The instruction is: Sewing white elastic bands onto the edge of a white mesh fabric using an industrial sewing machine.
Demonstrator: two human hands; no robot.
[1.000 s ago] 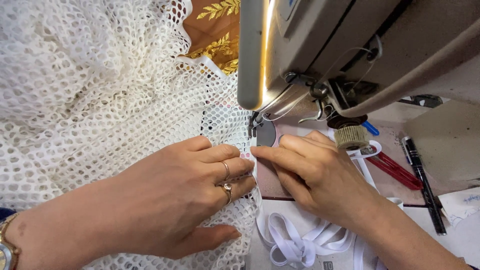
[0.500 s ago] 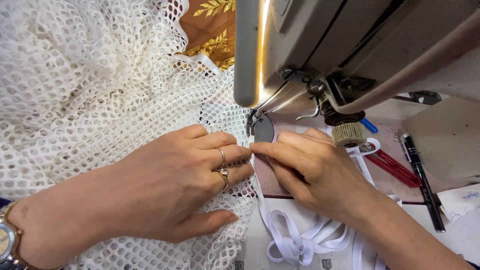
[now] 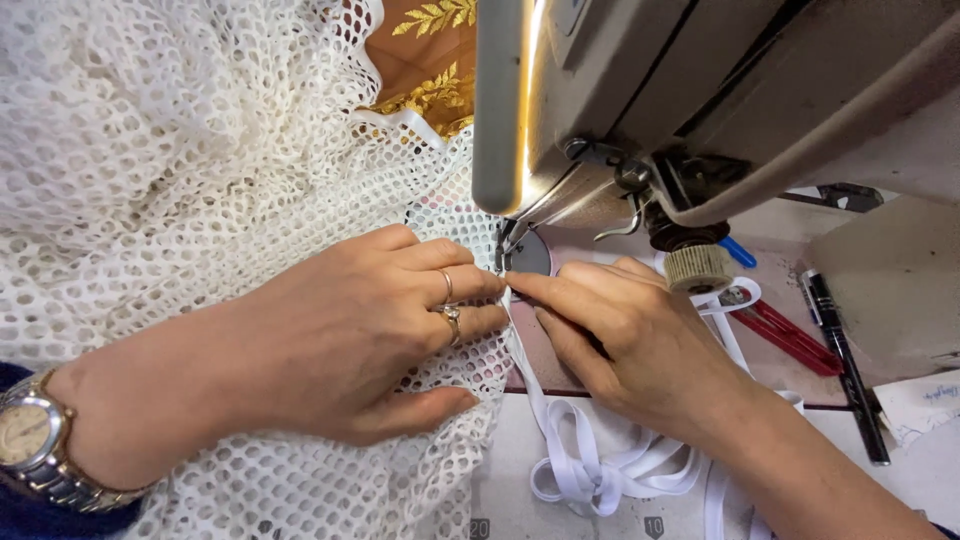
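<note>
Feeding white elastic tape (image 3: pixel 560 440) along the edge of the white mesh fabric (image 3: pixel 150 150) under the presser foot (image 3: pixel 505 250) goes best slow. The left hand (image 3: pixel 340 345) lies flat, grip open, pinning the mesh to the surface (image 3: pixel 500 490). The right hand (image 3: pixel 625 340) has a narrow fingertip grip pressing the tape by the foot. The tape is flat and loops loosely near the front edge; the mesh is open-holed and bunchy.

Sewing machine head (image 3: pixel 620 100) overhangs the fingers (image 3: pixel 530 288); open table (image 3: pixel 500 470) lies below.
</note>
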